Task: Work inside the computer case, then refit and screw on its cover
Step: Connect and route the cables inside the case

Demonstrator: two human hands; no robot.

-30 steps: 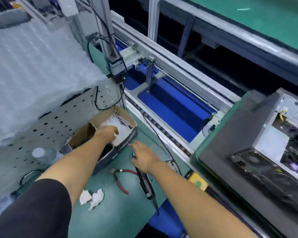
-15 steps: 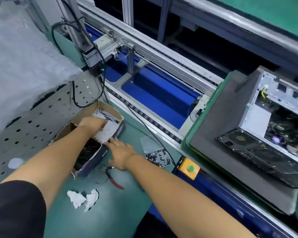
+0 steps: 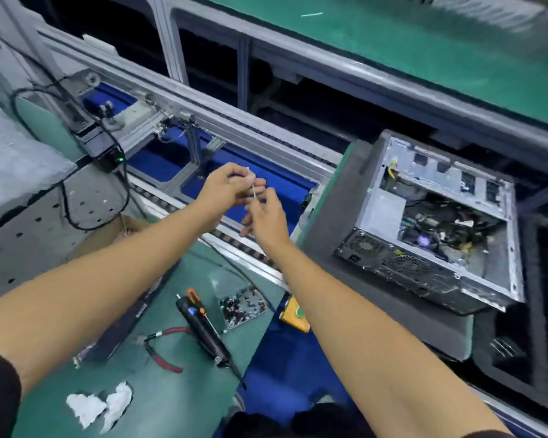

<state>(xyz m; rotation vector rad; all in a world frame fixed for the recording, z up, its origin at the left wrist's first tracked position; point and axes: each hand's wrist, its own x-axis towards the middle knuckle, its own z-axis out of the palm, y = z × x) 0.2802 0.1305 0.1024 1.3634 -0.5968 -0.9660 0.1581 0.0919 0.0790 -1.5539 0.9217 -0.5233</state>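
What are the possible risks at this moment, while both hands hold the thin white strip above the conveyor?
1. The thin white strip, pinched between the left hand and the right hand, may slip and drop into the conveyor gap below.
2. The computer case lies open, so loose parts might fall among its cables.
3. A forearm could brush the open screw box.

Your computer case (image 3: 431,222) lies on its side on a grey foam pad (image 3: 329,197), cover off, open side up. Inside you see tangled dark cables and a yellow lead near the far corner. Its vented rear panel with two fan grilles faces you.
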